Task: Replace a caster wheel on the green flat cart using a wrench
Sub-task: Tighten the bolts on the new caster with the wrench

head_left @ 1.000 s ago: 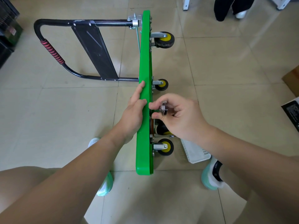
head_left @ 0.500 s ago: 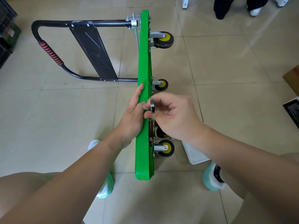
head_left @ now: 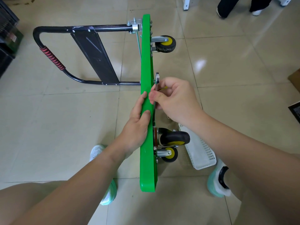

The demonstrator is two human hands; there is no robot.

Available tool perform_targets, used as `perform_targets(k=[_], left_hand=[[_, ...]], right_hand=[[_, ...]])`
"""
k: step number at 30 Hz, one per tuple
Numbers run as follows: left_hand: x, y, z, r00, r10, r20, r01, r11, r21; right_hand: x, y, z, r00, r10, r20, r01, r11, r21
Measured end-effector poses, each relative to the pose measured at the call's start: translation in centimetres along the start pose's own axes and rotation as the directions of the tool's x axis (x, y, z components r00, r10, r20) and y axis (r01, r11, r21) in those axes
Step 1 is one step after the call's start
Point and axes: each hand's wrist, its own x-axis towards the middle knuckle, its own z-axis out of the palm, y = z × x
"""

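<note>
In the head view, the green cart [head_left: 146,143] is standing on its long edge on the tiled floor, with its black handle [head_left: 90,28] lying out to the left and its wheels pointing right. The left hand [head_left: 138,127] is lying along the upper edge, fingers mostly straight, pressing rather than clutching. The right hand [head_left: 175,101] is pinching a thin metal wrench [head_left: 157,80] between curled fingers and thumb, its head sitting against the underside just beside the far small wheel's mount. The deck is looking stiff and smooth and probably tippy while balanced like this, so steadying it at the top edge close to the work seems wise. The wrench is rigid, and gripping farther down its shank should be giving more leverage. A white basket [head_left: 201,153] is sitting on the floor near the closest wheel [head_left: 174,138]; its contents cannot be made out.
</note>
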Motion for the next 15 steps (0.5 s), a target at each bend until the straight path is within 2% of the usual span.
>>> perform_targets(k=[6,12,15], left_hand=[[0.0,0.0,-0.2,1.0,-0.001,0.027,0.002,1.0,-0.02],[0.2,-0.7,-0.2,1.0,-0.009,0.028,0.01,0.997,-0.07],[0.4,-0.7,-0.2,0.999,-0.01,0.036,0.013,0.997,-0.072]], right_hand=[[1.1,0.0,0.1,0.995,0.097,0.006,-0.097,0.995,0.017],[1.3,-0.4,-0.7,1.0,0.026,0.018,-0.027,0.998,0.055],[1.6,-0.5,-0.8,0.998,0.063,0.031,-0.065,0.996,0.056]])
